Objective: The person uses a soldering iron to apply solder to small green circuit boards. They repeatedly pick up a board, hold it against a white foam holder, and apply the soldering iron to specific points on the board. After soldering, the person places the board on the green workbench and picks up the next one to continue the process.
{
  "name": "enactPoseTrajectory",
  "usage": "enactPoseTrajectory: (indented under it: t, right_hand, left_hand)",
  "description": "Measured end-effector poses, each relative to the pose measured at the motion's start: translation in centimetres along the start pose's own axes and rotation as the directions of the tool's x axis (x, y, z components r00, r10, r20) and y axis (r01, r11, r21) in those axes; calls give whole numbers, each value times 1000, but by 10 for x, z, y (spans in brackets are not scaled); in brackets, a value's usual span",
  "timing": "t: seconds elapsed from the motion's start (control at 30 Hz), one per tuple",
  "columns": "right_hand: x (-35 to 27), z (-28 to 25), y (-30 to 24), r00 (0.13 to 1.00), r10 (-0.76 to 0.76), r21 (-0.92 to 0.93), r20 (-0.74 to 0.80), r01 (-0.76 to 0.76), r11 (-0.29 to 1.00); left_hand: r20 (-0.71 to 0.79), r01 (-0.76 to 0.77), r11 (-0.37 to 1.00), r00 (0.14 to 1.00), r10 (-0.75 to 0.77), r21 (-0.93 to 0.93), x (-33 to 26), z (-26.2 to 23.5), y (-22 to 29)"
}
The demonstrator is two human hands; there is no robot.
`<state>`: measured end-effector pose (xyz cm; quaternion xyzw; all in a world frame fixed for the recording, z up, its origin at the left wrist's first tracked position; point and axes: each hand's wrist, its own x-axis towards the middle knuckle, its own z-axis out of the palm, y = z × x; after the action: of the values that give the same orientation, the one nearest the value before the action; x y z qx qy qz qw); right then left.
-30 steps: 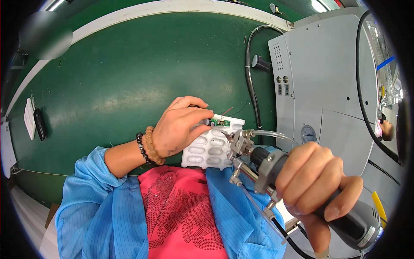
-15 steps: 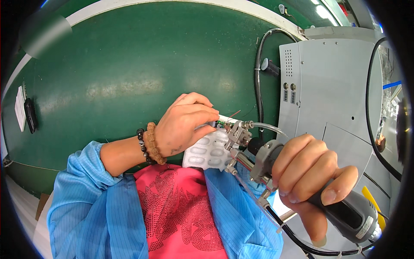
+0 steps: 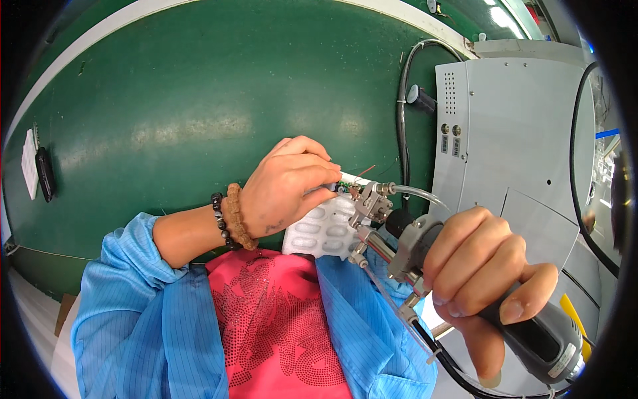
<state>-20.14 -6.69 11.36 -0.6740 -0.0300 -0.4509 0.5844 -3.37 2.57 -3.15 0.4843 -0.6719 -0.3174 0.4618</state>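
My right hand [image 3: 478,266] is wrapped round the dark grey body of an electric screwdriver [image 3: 546,342]. Its metal head [image 3: 373,203], fed by a clear tube, points left at a small green circuit board [image 3: 343,187] with thin wires. My left hand [image 3: 289,176] has its fingers bent and pressed together at the board's left end, steadying it; the fingertips partly cover what they grip. Under the hand and board lies a white moulded tray [image 3: 316,233] with rounded pockets. The screwdriver's tip is hidden by its head.
A grey metal machine cabinet [image 3: 512,133] stands at the right, with a black cable [image 3: 402,106] running beside it. A dark cylinder with a grey end [image 3: 420,98] lies near it. On the green table [image 3: 219,80], a black object [image 3: 45,174] and white paper [image 3: 30,163] lie far left.
The hands and screwdriver hold nearly the same pose; my right hand and the screwdriver sit slightly further right and lower. The view has shifted a little.
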Motion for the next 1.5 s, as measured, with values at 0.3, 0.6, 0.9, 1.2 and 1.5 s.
enactPoseTrajectory:
  t: [0.3,0.6,0.9,1.2,1.5]
  right_hand:
    - [1,-5,3,999,48,-3,23,-48,999]
    - [10,1,-1,992,127,-65,27,-125,990]
    - [-5,-3,-65,997,-65,2,-30,65,998]
    - [-3,-2,-59,997,-73,45,15,72,996]
    - [1,-6,-46,994,-100,35,47,99,995]
  left_hand:
    - [7,2,1000,1000,-2,-9,2,-1,3]
    - [9,-11,998,1000,12,-66,4,-2,3]
    - [-18,58,995,998,-60,-82,4,-6,3]
    - [-131,331,942,933,-337,-64,72,-134,-14]
    - [-240,191,610,971,-1,769,137,-240,-148]
